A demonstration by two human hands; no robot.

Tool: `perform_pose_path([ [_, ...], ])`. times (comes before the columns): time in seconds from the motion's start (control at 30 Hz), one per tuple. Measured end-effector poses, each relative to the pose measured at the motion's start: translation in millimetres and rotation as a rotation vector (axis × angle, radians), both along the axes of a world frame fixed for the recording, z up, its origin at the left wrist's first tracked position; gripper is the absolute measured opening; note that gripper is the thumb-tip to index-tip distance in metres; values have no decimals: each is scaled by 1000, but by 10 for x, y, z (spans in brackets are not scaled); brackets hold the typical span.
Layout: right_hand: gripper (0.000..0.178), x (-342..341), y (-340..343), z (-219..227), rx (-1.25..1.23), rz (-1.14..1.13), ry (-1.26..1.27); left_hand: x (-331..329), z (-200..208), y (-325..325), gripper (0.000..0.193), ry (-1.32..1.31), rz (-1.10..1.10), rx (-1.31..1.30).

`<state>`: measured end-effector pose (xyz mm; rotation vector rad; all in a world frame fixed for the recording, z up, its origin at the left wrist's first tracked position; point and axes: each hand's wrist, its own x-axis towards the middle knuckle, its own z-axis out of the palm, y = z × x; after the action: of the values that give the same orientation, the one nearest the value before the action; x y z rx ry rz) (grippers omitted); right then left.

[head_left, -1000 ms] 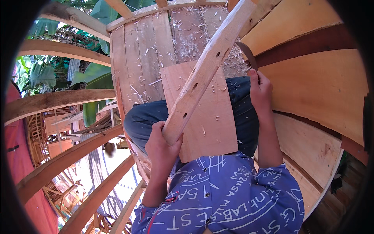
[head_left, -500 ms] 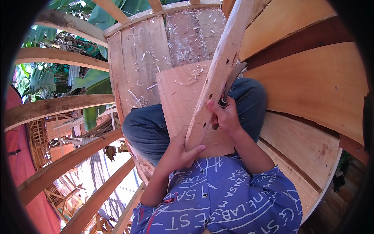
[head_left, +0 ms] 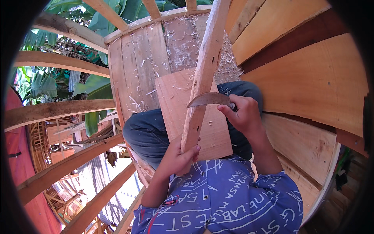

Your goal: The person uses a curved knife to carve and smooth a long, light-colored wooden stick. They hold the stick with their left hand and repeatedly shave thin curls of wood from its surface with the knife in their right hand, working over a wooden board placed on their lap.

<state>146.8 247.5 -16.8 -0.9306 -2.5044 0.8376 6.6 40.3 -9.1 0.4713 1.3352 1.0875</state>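
Observation:
My left hand (head_left: pixel 182 156) is closed round the lower end of a long squared wooden post (head_left: pixel 202 74) that has small dark slots cut in it. The post slants up and away past the far edge of the floor. In my right hand (head_left: pixel 243 112) is the dark handle of a curved knife (head_left: pixel 206 99). Its hooked blade lies across the post, tip pointing left; whether the edge bites into the wood I cannot tell. Under the post a flat wooden board (head_left: pixel 171 97) rests over my crossed legs.
Pale shavings (head_left: pixel 179 46) litter the plank floor (head_left: pixel 146 54) ahead. Curved wooden ribs (head_left: pixel 62 107) stand along the left with gaps between them, and banana leaves show beyond. Wide planks (head_left: pixel 307 85) form a wall close on the right.
My right hand has moved right, and the knife blade has swung from beside the post to lie across it. The post has tilted more upright, its top shifting left.

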Motion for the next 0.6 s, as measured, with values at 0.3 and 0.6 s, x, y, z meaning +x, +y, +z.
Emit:
perform_pose_path([
  [0.3,55,-62,10,71,173,-30,-51,60,193,-11,38,325,-33,-51],
  [0.6,58,-31,215,8,258,-106,-54,93,267,-33,44,381,-99,-72],
])
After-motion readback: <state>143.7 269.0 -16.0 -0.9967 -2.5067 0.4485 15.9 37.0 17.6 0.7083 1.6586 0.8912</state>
